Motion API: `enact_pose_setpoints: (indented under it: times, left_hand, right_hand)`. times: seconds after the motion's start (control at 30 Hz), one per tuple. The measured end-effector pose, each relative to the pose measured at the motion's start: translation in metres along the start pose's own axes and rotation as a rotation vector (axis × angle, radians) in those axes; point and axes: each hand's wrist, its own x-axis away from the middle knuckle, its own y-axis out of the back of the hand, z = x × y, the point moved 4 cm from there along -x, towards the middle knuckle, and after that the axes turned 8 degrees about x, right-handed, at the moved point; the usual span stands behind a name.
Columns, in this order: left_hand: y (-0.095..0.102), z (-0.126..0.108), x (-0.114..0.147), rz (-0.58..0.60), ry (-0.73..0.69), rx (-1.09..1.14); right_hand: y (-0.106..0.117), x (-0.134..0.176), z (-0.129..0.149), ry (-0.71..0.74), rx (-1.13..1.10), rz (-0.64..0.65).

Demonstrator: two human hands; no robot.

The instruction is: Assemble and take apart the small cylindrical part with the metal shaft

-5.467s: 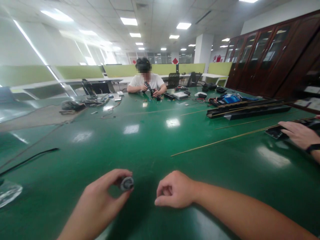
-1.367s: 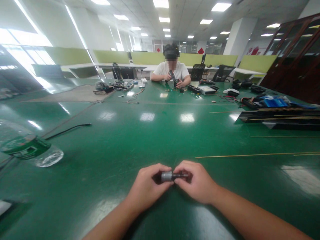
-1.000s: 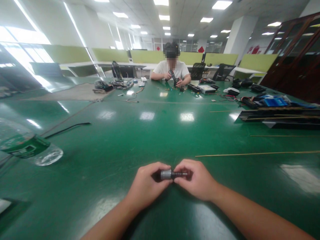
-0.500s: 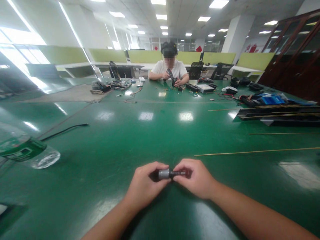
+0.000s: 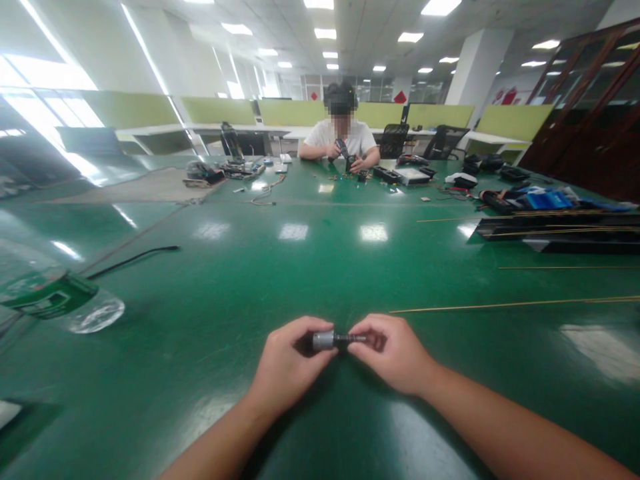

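Observation:
Low in the middle of the view, my left hand [image 5: 287, 357] is closed around a short grey metal cylinder [image 5: 323, 341], thumb and index finger on its sides. A thin dark shaft [image 5: 342, 339] sticks out of the cylinder to the right and carries what look like rings or threads. My right hand [image 5: 395, 353] pinches this shaft, with its bright tip between the curled fingers. The part lies level, just over the green table [image 5: 280, 280]. A small gap parts the fingertips of the two hands. The far ends of the part are hidden by the fingers.
A clear bottle [image 5: 95, 310] lies at the left near a black cable [image 5: 135, 260]. Thin brass-coloured rods [image 5: 515, 305] and black trays [image 5: 555, 230] are at the right. Across the table sits another person [image 5: 340, 137] holding a dark tool, with electronic parts and wires around.
My fingertips have drawn slightly apart, and more of the dark shaft shows between them. Both hands are still on the part. The view has shifted a little.

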Motion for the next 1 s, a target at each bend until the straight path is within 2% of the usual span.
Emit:
enact_pose_setpoints:
  times: [0.37, 1.0]
  left_hand:
    - [0.0014, 0.0009, 0.0003, 0.001, 0.024, 0.041]
    - [0.0034, 0.0036, -0.0016, -0.001, 0.094, 0.052]
  right_hand:
    - [-0.0006, -0.0007, -0.0076, -0.029, -0.006, -0.046]
    - [0.0015, 0.0005, -0.0051, -0.059, 0.017, -0.081]
